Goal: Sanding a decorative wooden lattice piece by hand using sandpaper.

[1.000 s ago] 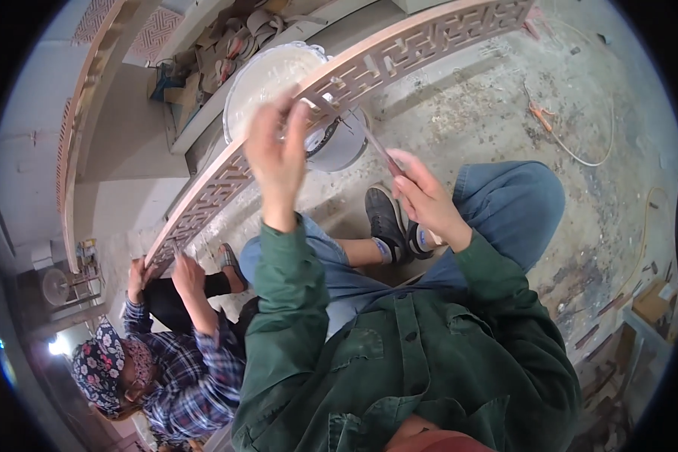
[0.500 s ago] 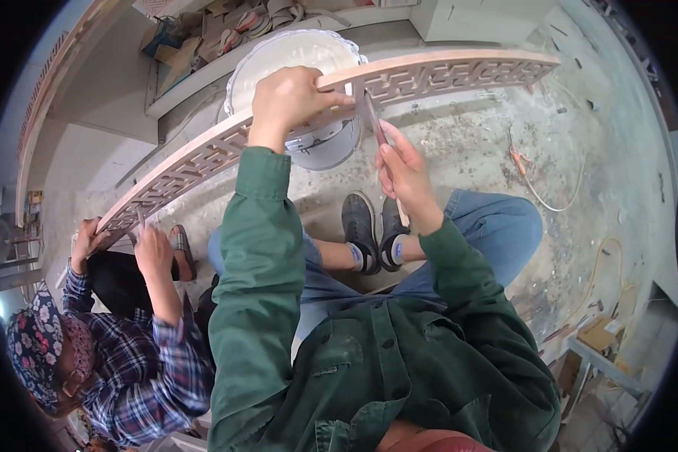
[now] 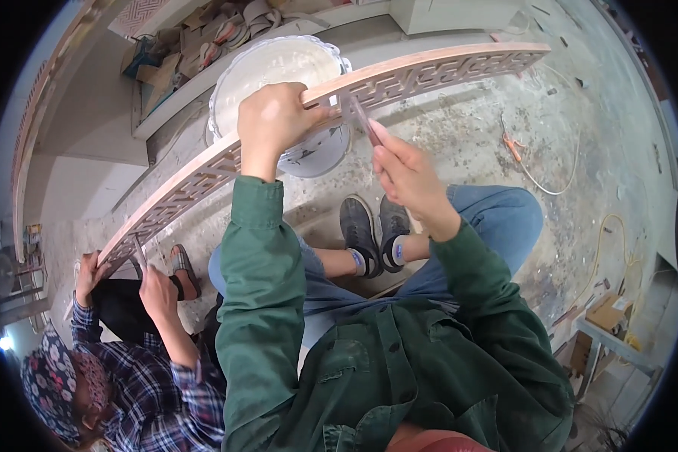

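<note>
Slantwise, the panel (image 3: pixel 384 70) is seen crossing the bucket (image 3: pixel 325 154), its long axis rising from lower left to upper right. Its upper edge is clasped by the curled left hand (image 3: pixel 273 120); the tool (image 3: pixel 364 122), pointed up-left, is gripped in the closed right hand (image 3: pixel 410 177).

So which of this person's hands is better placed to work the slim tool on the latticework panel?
The right hand, I'd judge: it grips the slim tool, whose far end reaches the latticework panel. The left hand is occupied clasping the panel's upper edge.
</note>
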`<control>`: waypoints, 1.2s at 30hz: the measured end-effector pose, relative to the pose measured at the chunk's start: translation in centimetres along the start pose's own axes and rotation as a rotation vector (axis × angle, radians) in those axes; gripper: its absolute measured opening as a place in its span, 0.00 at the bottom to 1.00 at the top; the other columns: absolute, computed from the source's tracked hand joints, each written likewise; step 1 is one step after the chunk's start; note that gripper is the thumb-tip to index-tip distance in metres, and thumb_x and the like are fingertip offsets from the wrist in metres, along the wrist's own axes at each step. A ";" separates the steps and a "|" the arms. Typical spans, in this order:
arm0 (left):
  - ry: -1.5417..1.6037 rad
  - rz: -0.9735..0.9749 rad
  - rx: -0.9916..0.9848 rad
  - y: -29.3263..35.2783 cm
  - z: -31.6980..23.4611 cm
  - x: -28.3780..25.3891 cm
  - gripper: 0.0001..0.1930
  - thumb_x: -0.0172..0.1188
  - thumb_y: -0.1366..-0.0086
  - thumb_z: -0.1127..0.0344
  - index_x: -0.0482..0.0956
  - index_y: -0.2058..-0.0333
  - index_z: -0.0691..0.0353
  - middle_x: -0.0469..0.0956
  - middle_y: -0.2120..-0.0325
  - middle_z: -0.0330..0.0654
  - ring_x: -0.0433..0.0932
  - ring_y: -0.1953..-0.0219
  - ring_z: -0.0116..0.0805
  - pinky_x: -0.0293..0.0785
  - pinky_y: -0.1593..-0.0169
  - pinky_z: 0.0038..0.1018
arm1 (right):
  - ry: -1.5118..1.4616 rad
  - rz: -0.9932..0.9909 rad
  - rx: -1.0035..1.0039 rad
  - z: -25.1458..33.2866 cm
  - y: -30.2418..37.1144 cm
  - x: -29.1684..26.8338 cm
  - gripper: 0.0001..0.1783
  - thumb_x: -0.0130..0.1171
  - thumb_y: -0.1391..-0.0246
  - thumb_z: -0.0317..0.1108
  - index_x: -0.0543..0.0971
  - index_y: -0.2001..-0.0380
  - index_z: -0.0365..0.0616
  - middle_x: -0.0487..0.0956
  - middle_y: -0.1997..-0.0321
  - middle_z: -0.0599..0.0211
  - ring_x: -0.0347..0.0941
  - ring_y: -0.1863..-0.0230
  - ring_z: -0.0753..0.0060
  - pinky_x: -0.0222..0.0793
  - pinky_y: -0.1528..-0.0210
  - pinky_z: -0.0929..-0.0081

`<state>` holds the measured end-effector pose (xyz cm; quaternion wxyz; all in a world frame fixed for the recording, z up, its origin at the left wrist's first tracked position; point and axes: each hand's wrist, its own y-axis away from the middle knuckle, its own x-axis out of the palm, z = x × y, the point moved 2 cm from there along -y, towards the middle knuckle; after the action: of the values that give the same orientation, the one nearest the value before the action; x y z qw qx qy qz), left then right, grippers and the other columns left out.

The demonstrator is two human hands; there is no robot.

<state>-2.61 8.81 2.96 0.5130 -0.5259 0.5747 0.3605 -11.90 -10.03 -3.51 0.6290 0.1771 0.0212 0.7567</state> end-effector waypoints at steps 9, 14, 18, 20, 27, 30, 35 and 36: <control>0.012 -0.025 0.006 -0.4 1.2 0.9 0.27 0.69 0.56 0.37 0.79 0.81 0.60 0.76 0.86 0.46 0.77 0.79 0.47 0.70 0.74 0.37 | -0.017 0.036 0.091 -0.5 -2.6 -0.1 0.27 0.44 0.34 0.30 0.61 0.32 0.49 0.67 0.72 0.77 0.58 0.84 0.90 0.53 0.86 0.86; 0.006 -0.014 -0.013 -0.5 -0.7 0.0 0.26 0.70 0.55 0.38 0.80 0.81 0.59 0.75 0.87 0.44 0.76 0.81 0.46 0.70 0.75 0.36 | 0.022 0.012 -0.148 -2.8 -2.1 -0.4 0.26 0.45 0.35 0.30 0.63 0.33 0.50 0.68 0.73 0.78 0.59 0.83 0.89 0.54 0.85 0.85; -0.007 -0.031 0.004 -0.5 -0.2 0.6 0.25 0.70 0.55 0.40 0.80 0.81 0.59 0.75 0.88 0.43 0.76 0.82 0.43 0.69 0.75 0.35 | 0.030 0.031 -0.079 -3.4 -5.6 -0.7 0.27 0.46 0.34 0.32 0.61 0.33 0.51 0.68 0.73 0.78 0.58 0.85 0.88 0.55 0.85 0.85; 0.029 -0.013 -0.020 0.0 0.7 0.9 0.25 0.70 0.55 0.39 0.80 0.80 0.59 0.75 0.87 0.44 0.76 0.81 0.44 0.69 0.75 0.35 | -0.020 0.090 0.014 -2.4 -3.9 -0.4 0.28 0.47 0.35 0.31 0.61 0.32 0.50 0.68 0.72 0.78 0.59 0.85 0.88 0.56 0.85 0.86; -0.010 -0.038 -0.021 -0.5 0.2 0.9 0.26 0.70 0.55 0.38 0.79 0.81 0.59 0.74 0.87 0.44 0.76 0.81 0.45 0.69 0.76 0.36 | 0.122 -0.025 -0.366 -4.9 -5.6 -0.6 0.27 0.47 0.36 0.30 0.63 0.33 0.49 0.69 0.71 0.77 0.61 0.84 0.88 0.56 0.84 0.86; 0.007 -0.064 0.014 -0.1 0.2 0.8 0.27 0.70 0.56 0.38 0.77 0.82 0.60 0.73 0.88 0.44 0.75 0.82 0.45 0.68 0.76 0.36 | -0.037 -0.041 -0.139 -5.2 -4.7 -0.9 0.25 0.51 0.38 0.29 0.65 0.38 0.44 0.73 0.71 0.71 0.65 0.80 0.84 0.61 0.79 0.82; -0.046 -0.109 0.005 0.1 0.5 1.0 0.27 0.71 0.57 0.39 0.76 0.83 0.59 0.74 0.87 0.43 0.76 0.81 0.46 0.69 0.76 0.36 | -0.258 -0.132 0.043 -5.7 -2.1 -0.4 0.21 0.54 0.39 0.30 0.62 0.44 0.45 0.72 0.71 0.68 0.61 0.87 0.84 0.54 0.91 0.83; -0.052 -0.123 0.029 -0.1 0.4 1.0 0.27 0.71 0.57 0.39 0.76 0.83 0.59 0.75 0.87 0.44 0.76 0.81 0.46 0.69 0.76 0.37 | -0.257 -0.143 0.007 -5.5 -2.8 -0.2 0.20 0.54 0.39 0.30 0.62 0.46 0.44 0.72 0.71 0.67 0.62 0.87 0.84 0.54 0.91 0.83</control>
<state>-2.34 8.91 1.94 0.5565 -0.5432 0.5329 0.3335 -10.84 -8.60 -9.44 0.6780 0.2730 -0.0445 0.6810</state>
